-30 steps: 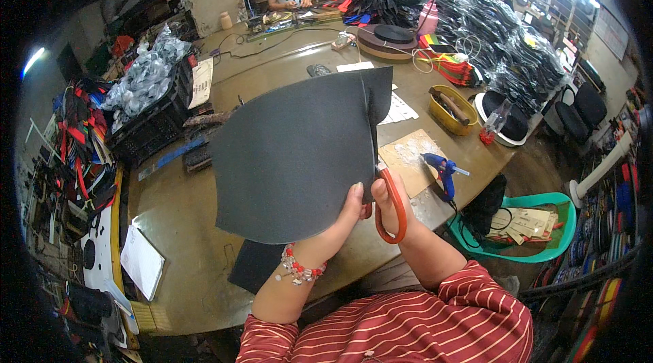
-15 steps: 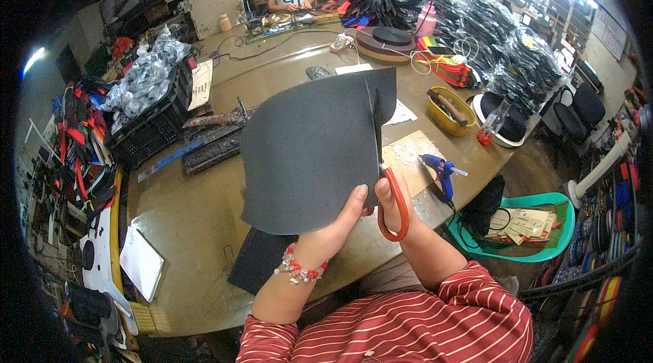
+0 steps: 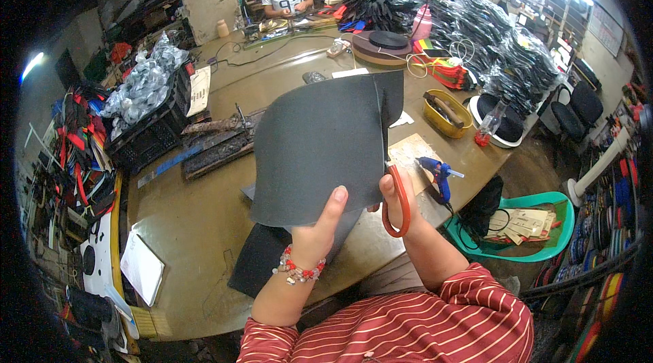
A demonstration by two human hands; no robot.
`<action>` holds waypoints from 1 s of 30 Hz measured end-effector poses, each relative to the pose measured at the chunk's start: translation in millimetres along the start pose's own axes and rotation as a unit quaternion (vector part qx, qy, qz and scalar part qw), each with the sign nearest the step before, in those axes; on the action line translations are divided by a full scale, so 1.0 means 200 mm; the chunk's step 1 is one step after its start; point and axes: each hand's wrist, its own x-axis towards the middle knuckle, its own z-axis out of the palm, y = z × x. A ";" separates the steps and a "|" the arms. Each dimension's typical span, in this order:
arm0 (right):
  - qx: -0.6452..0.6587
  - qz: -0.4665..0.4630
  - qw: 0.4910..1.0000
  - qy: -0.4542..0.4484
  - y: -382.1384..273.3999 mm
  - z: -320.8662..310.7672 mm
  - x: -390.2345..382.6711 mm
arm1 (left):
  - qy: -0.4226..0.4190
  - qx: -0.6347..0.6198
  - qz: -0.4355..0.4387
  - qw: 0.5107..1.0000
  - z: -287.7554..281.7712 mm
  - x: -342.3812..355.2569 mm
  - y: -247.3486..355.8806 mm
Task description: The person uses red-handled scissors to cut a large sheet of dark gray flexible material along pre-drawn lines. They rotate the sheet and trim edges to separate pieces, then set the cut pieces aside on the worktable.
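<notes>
Hands: left [image 3: 320, 227] pinches dark sheet [image 3: 320, 145]; right [image 3: 394, 203] grips orange-handled scissors [image 3: 394, 193].

Small craft or garment-accessory workshop, crowded. Long worn worktable [image 3: 204, 227] carries a blue glue gun [image 3: 435, 171], a yellow tray [image 3: 445, 114] of tools and cables; heaps of bagged black goods [image 3: 490, 50] and a black crate [image 3: 153, 135] of wrapped pieces line the edges. Coloured straps [image 3: 78, 152] hang at one side, and other people sit working at the far bench [image 3: 286, 23].
</notes>
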 end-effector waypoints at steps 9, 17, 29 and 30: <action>-0.036 0.002 0.999 -0.010 0.00 0.00 0.01 | -0.026 0.154 0.075 0.985 -0.01 0.03 -0.01; 0.029 0.098 0.989 -0.104 -0.02 -0.03 -0.03 | 0.028 0.188 0.091 0.978 -0.06 0.07 0.01; 0.016 0.092 0.973 -0.210 -0.20 -0.13 -0.13 | 0.090 0.110 0.035 0.989 -0.19 0.16 0.01; 0.027 0.084 0.973 -0.213 -0.20 -0.13 -0.12 | 0.085 0.090 0.032 0.992 -0.19 0.16 0.01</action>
